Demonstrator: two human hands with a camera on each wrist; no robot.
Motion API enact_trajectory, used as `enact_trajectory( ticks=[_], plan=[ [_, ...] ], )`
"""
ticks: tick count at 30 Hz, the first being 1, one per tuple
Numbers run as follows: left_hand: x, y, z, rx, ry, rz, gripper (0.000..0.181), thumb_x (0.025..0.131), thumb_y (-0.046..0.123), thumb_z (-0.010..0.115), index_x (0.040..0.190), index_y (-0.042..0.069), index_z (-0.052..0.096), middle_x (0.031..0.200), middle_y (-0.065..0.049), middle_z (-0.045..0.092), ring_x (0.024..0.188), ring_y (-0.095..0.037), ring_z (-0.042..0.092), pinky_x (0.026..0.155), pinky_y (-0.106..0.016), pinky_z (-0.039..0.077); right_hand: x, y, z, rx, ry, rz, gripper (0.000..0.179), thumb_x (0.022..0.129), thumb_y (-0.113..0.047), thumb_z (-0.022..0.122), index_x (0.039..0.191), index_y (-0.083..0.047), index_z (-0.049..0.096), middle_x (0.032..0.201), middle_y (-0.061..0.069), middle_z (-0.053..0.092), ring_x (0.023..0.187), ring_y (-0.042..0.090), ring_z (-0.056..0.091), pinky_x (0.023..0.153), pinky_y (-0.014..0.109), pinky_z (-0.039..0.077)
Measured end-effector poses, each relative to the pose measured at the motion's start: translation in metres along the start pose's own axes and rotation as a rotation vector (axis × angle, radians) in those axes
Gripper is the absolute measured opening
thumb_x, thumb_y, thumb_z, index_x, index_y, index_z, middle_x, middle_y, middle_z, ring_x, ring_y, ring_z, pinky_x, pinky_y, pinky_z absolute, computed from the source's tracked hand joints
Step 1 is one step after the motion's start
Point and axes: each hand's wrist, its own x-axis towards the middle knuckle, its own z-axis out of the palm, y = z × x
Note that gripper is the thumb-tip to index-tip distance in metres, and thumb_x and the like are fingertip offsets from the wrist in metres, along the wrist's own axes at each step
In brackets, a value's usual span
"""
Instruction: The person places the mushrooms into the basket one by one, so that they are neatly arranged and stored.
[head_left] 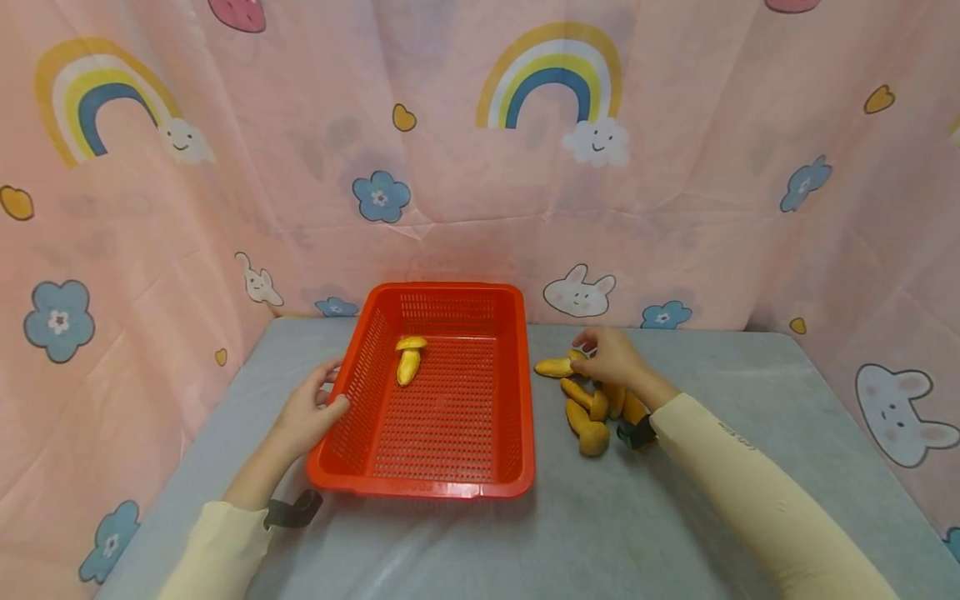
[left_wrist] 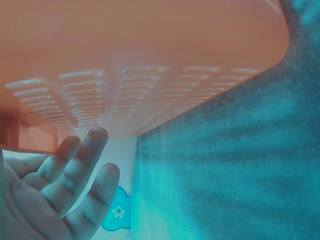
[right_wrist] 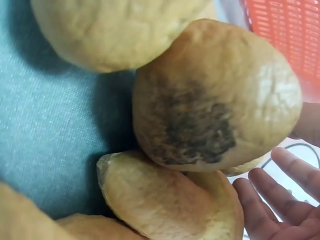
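A yellow mushroom point(head_left: 408, 365) with a cap and thick stem lies inside the red plastic basket point(head_left: 442, 487), toward its far left. My left hand point(head_left: 309, 408) is at the basket's left side, thumb at the rim and loosely bent fingers point(left_wrist: 82, 165) outside the slotted wall. To the right of the basket, my right hand point(head_left: 609, 360) reaches over another yellow mushroom point(head_left: 553, 367), fingertips at its cap end. The right wrist view shows these fingers point(right_wrist: 287, 197) spread behind the pile; contact with the mushroom is hidden. Several more mushrooms point(head_left: 592, 437) lie beneath the wrist.
A grey table point(head_left: 450, 550) bears the basket and the mushrooms. Behind and at both sides hangs a pink curtain point(head_left: 450, 242) printed with rainbows, flowers and rabbits. Dark straps point(head_left: 292, 510) are on both wrists.
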Motion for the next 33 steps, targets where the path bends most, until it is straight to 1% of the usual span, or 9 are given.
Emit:
enact_trajectory(
  ticks=[4,9,18,25,29,33],
  plan=[
    [0.000,0.000,0.000,0.003,-0.002,0.008,0.062,0.090,0.009,0.054,0.148,0.004,0.031,0.129,-0.023,0.048,0.090,-0.027,0.064,0.073,-0.039,0.060,0.002,0.003,0.002,-0.024,-0.005,-0.004,0.037,0.082,-0.020,0.072,0.112,0.000,0.065,0.110,0.024,0.066,0.099,0.035,0.065,0.081,0.043,0.057],
    [0.000,0.000,0.001,0.004,0.001,0.018,0.062,0.090,0.009,0.054,0.148,0.004,0.031,0.128,-0.023,0.048,0.091,-0.027,0.064,0.073,-0.039,0.060,0.005,0.005,0.004,-0.044,-0.015,-0.012,0.038,0.082,-0.020,0.073,0.112,0.002,0.065,0.110,0.024,0.066,0.098,0.036,0.065,0.083,0.044,0.056],
    [0.000,-0.003,0.002,-0.012,0.008,0.035,0.062,0.090,0.009,0.054,0.148,0.004,0.031,0.128,-0.023,0.048,0.091,-0.027,0.065,0.071,-0.037,0.060,0.009,0.006,0.008,-0.006,-0.033,0.036,0.037,0.085,-0.018,0.070,0.115,0.002,0.064,0.115,0.023,0.064,0.101,0.035,0.063,0.085,0.043,0.056],
    [0.000,-0.001,0.001,-0.020,-0.005,0.026,0.063,0.090,0.008,0.053,0.148,0.004,0.030,0.128,-0.024,0.047,0.091,-0.027,0.064,0.070,-0.037,0.060,0.010,0.006,0.007,0.005,-0.028,0.023,0.034,0.085,-0.013,0.066,0.114,0.004,0.064,0.114,0.024,0.064,0.098,0.032,0.063,0.087,0.045,0.055],
    [-0.001,-0.001,0.001,-0.020,-0.002,0.030,0.063,0.090,0.008,0.054,0.148,0.004,0.030,0.128,-0.024,0.048,0.091,-0.028,0.064,0.070,-0.037,0.060,0.011,0.006,0.007,0.010,-0.012,0.024,0.033,0.084,-0.012,0.064,0.113,0.005,0.066,0.113,0.024,0.066,0.093,0.029,0.065,0.084,0.042,0.056],
    [-0.001,0.000,0.001,-0.024,0.001,0.034,0.063,0.091,0.009,0.054,0.148,0.003,0.030,0.128,-0.024,0.048,0.092,-0.027,0.064,0.071,-0.038,0.060,0.012,0.007,0.007,0.021,0.008,0.027,0.032,0.084,-0.010,0.063,0.111,0.006,0.067,0.110,0.024,0.067,0.088,0.026,0.066,0.079,0.038,0.058]
  ],
)
